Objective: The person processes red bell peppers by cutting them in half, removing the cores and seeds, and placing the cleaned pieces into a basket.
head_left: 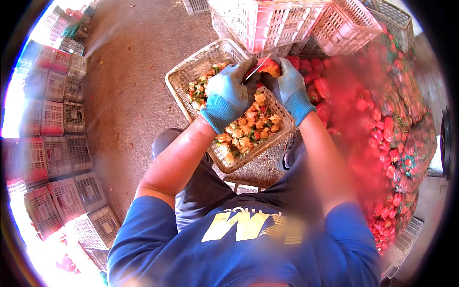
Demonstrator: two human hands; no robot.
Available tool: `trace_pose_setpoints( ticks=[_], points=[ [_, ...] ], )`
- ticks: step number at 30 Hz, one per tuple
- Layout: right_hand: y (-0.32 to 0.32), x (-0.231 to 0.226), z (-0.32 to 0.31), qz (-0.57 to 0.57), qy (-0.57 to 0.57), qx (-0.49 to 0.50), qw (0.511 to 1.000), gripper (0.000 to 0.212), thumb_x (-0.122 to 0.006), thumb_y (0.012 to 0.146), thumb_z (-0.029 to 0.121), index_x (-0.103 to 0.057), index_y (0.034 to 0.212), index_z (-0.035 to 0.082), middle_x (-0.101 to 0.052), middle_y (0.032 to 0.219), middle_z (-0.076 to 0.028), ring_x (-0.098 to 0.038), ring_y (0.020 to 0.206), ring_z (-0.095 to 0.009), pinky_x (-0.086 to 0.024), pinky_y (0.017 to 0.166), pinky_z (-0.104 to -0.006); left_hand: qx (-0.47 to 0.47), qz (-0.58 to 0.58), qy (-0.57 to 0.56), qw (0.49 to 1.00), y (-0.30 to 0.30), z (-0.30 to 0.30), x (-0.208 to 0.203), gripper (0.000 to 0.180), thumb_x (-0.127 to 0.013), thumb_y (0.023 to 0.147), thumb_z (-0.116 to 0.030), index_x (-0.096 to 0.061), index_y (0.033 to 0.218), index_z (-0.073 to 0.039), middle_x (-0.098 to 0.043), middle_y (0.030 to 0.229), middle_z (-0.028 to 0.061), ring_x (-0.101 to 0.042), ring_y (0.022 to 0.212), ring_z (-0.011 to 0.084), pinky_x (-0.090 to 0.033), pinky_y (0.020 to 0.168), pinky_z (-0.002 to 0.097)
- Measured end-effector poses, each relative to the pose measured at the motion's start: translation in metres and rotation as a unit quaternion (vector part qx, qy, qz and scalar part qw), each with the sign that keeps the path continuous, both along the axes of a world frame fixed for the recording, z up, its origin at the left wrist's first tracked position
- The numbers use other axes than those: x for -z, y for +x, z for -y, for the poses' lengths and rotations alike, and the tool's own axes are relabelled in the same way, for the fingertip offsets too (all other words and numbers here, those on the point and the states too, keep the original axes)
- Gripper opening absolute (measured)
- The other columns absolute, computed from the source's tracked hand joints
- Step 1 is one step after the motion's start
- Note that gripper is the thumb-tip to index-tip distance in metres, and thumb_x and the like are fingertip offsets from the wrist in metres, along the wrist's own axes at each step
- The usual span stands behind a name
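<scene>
My left hand (228,91) and my right hand (289,87), both in light blue knit gloves with dark fingertips, meet above a shallow crate. A thin knife blade (257,70) slants up out of the closed fingers of my left hand; its handle is hidden. My right hand is closed round a red bell pepper (270,67) whose cut, orange-yellow inside faces up, right beside the blade. Below them the dirty white plastic crate (228,168) holds pale pepper cores (248,134) with seeds and green stem bits.
A big heap of red peppers (382,138) lies on my right, partly in mesh sacks. Pink and white crates (267,26) stand just beyond my hands. Stacked crates (52,115) line the far left, across the brown floor (126,86). A blurred smear covers part of the right side.
</scene>
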State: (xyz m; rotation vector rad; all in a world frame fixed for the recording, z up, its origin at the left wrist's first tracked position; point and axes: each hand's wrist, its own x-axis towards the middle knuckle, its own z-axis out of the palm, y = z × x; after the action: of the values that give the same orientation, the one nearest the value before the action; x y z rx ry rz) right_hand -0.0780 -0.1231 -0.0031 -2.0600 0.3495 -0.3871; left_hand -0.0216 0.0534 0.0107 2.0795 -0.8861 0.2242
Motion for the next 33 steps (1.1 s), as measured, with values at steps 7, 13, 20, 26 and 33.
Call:
trace_pose_setpoints(
  ticks=[7, 13, 20, 26, 33],
  points=[
    [0.023, 0.046, 0.012, 0.064, 0.164, -0.028, 0.984, 0.041, -0.080, 0.087, 0.026, -0.066, 0.118, 0.003, -0.075, 0.109, -0.018, -0.073, 0.102, -0.027, -0.056, 0.089, -0.0392, 0.018, 0.020, -0.018, 0.999, 0.000, -0.002, -0.004, 0.035, -0.068, 0.100, -0.029, -0.070, 0.126, -0.006, -0.075, 0.103, 0.0225, -0.076, 0.095, 0.0347, -0.059, 0.081, 0.0400],
    [0.013, 0.021, -0.002, -0.082, -0.122, 0.008, 0.989, 0.033, -0.072, 0.095, 0.029, -0.065, 0.118, 0.007, -0.075, 0.107, -0.013, -0.074, 0.096, -0.027, -0.059, 0.083, -0.0400, 0.028, -0.009, -0.004, 1.000, -0.001, -0.006, 0.003, 0.035, -0.069, 0.099, -0.028, -0.070, 0.125, -0.006, -0.075, 0.104, 0.0221, -0.076, 0.096, 0.0329, -0.059, 0.082, 0.0396],
    [0.005, 0.015, 0.003, -0.059, -0.130, -0.013, 0.990, 0.054, -0.076, 0.086, 0.049, -0.065, 0.116, 0.006, -0.074, 0.101, -0.024, -0.071, 0.099, -0.044, -0.056, 0.083, -0.0496, 0.077, -0.206, -0.071, 0.973, 0.024, -0.015, 0.008, 0.031, -0.064, 0.104, -0.014, -0.065, 0.128, 0.005, -0.076, 0.107, 0.0096, -0.067, 0.092, 0.0104, -0.057, 0.080, 0.0280],
    [0.003, 0.002, 0.000, -0.114, -0.204, 0.040, 0.971, 0.063, -0.074, 0.084, 0.060, -0.067, 0.113, 0.004, -0.073, 0.097, -0.025, -0.070, 0.095, -0.046, -0.056, 0.081, -0.0512, 0.058, -0.157, -0.032, 0.985, 0.020, -0.017, 0.007, 0.031, -0.065, 0.103, -0.017, -0.067, 0.126, 0.005, -0.076, 0.102, 0.0086, -0.067, 0.090, 0.0099, -0.057, 0.079, 0.0288],
    [0.001, 0.009, 0.025, -0.083, -0.135, 0.010, 0.987, 0.065, -0.077, 0.080, 0.062, -0.071, 0.104, 0.002, -0.074, 0.092, -0.022, -0.073, 0.084, -0.039, -0.056, 0.073, -0.0480, 0.072, -0.265, -0.109, 0.955, 0.019, -0.010, 0.004, 0.026, -0.066, 0.101, -0.014, -0.069, 0.118, 0.006, -0.076, 0.100, 0.0111, -0.065, 0.089, 0.0123, -0.056, 0.082, 0.0299]
  ],
)
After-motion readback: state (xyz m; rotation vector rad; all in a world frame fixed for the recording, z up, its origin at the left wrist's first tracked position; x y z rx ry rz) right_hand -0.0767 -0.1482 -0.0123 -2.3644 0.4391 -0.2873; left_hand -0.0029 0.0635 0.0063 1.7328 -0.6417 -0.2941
